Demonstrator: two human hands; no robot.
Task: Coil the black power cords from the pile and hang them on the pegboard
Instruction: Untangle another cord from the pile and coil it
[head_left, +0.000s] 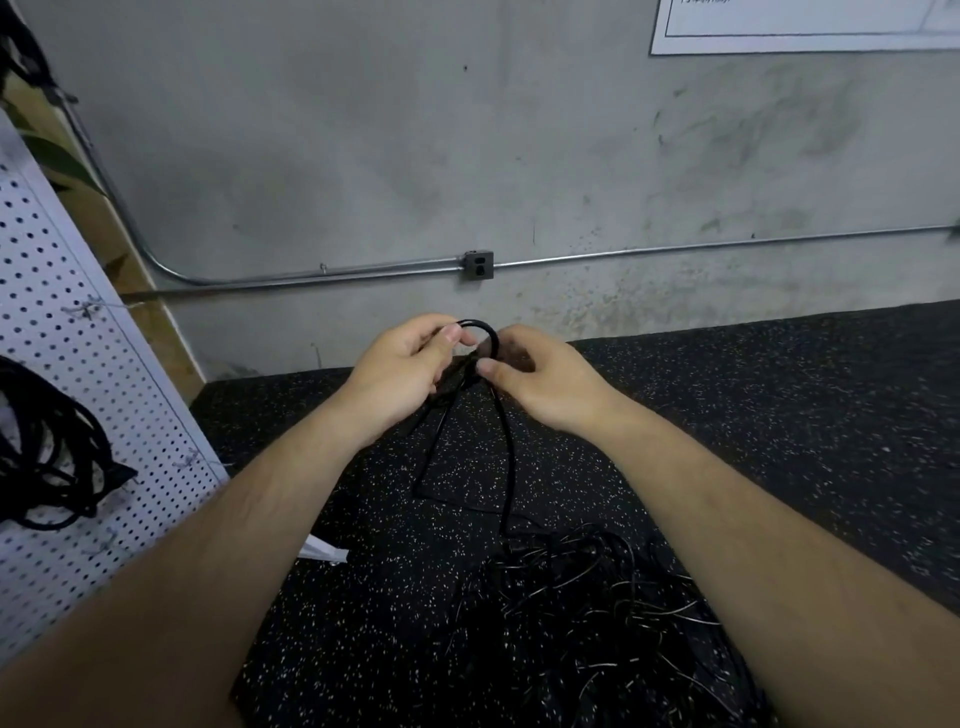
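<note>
Black power cord (511, 467) rose from the pile (597, 623) at lower centre to mid-frame, where both hands bent it into a small loop, probably to start a coil. The left hand (405, 374) pinched the loop's top between thumb and fingers (451, 336); the right hand (550, 387) pinched the crossing below. Pegboard (78, 364) at left carried coiled cords (47, 452), cut off by the frame edge. Plugs were lost against the dark speckled mat (779, 415).
</note>
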